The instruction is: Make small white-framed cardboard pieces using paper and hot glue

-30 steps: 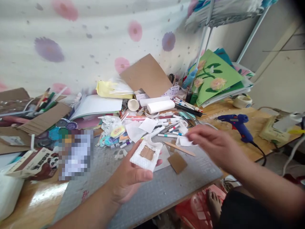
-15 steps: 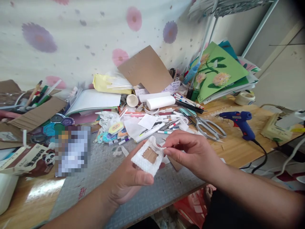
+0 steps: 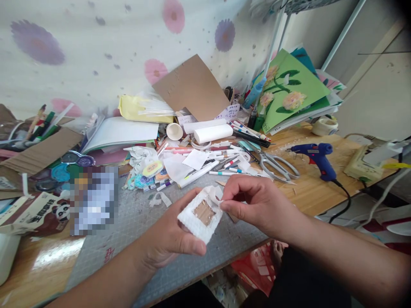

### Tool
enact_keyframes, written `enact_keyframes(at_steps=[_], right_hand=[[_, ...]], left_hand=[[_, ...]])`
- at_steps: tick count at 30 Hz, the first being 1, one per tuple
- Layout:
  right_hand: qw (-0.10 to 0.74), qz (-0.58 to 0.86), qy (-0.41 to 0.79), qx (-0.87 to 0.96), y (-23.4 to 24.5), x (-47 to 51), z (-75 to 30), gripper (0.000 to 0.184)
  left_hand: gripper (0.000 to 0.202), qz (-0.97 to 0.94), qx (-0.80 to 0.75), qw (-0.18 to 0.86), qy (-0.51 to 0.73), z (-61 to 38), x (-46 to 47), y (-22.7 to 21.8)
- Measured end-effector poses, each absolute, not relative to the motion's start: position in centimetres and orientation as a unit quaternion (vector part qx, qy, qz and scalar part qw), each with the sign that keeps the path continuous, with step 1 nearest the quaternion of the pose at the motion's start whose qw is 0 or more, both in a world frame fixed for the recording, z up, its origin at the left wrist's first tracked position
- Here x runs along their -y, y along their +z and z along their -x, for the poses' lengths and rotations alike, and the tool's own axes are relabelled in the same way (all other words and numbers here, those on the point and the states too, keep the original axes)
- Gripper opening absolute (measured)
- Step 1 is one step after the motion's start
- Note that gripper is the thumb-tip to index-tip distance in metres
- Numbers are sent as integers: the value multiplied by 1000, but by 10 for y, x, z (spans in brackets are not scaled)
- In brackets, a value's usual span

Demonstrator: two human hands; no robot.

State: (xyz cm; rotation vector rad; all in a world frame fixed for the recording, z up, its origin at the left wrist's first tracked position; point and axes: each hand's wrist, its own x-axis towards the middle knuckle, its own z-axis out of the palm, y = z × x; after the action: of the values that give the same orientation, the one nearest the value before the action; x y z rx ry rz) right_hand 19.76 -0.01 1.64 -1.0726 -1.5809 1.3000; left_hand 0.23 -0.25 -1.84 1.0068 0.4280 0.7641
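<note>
My left hand (image 3: 170,237) holds a small square piece (image 3: 189,218) wrapped in white, textured paper or tissue, with bare brown cardboard (image 3: 204,213) showing in its middle. The thumb presses along the near edge; the other fingers are mostly hidden underneath. At the piece's upper right corner, my right hand (image 3: 253,203) pinches a loose white strip (image 3: 214,196) between thumb and forefinger. That strip curls up from the piece's far edge. Both hands are above a grey cutting mat (image 3: 128,252).
Behind the hands lie markers and paper scraps (image 3: 195,159). Scissors (image 3: 278,167) and a blue glue gun (image 3: 316,156) with a black cord rest at the right. A panda-printed carton (image 3: 38,211) stands left. Brown board (image 3: 195,87) leans at the back.
The view has shifted slightly, so the background sits further left. The square piece is tilted a little more, and the pinched strip looks more lifted and curled at its corner.
</note>
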Motion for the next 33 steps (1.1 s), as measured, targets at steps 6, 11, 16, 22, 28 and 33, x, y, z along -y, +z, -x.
enact_keyframes(at_steps=[6, 11, 16, 22, 28, 33], right_hand=[[408, 416, 624, 521, 13, 5, -195, 23], [424, 394, 668, 467, 10, 8, -194, 26], [417, 415, 663, 463, 11, 10, -192, 23], [414, 450, 569, 550, 14, 17, -191, 18], [426, 405, 374, 717, 16, 27, -197, 17], [412, 352, 258, 800, 12, 32, -203, 28]], left_hand=[[65, -491, -182, 781, 341, -2, 0, -18], [60, -508, -166, 774, 340, -3, 0, -17], [57, -522, -169, 766, 335, -4, -1, -15], [59, -529, -216, 738, 358, -5, 1, -16], [61, -495, -247, 732, 398, -7, 3, -17], [58, -478, -237, 749, 393, -10, 3, -12]])
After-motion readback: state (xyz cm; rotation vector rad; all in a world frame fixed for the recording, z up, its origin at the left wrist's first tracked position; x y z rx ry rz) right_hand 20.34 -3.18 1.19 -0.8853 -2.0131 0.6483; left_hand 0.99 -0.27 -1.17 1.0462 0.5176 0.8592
